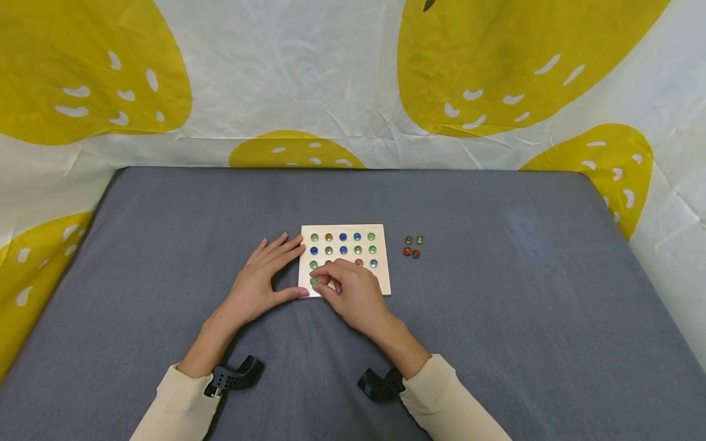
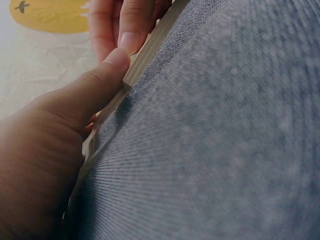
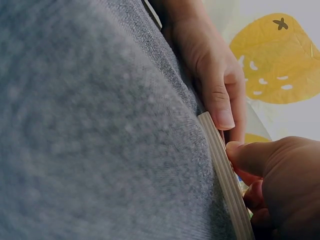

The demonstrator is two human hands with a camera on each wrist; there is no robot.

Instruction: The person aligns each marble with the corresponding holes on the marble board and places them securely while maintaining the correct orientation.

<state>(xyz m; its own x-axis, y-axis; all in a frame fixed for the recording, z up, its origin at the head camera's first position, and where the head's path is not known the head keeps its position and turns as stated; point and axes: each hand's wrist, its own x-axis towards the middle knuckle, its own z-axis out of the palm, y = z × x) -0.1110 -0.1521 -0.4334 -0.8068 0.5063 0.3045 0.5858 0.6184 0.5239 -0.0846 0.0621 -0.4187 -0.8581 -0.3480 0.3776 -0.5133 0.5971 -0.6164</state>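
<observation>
A pale wooden board lies on the cloth-covered table, with rows of blue, green and brownish glass marbles set in it. My left hand spreads along the board's left side, fingers straight, fingertips at the edge and the thumb on the near left corner. Over the board's near part, my right hand pinches a green marble between thumb and index finger, at the left end of the nearest row. That hand hides part of the near rows. In the right wrist view, the board's layered edge runs beside the right thumb.
Several loose marbles, reddish and greenish, lie on the table right of the board. The grey tablecloth is slightly wrinkled in front of the board. Behind the table hangs a white curtain with yellow shapes.
</observation>
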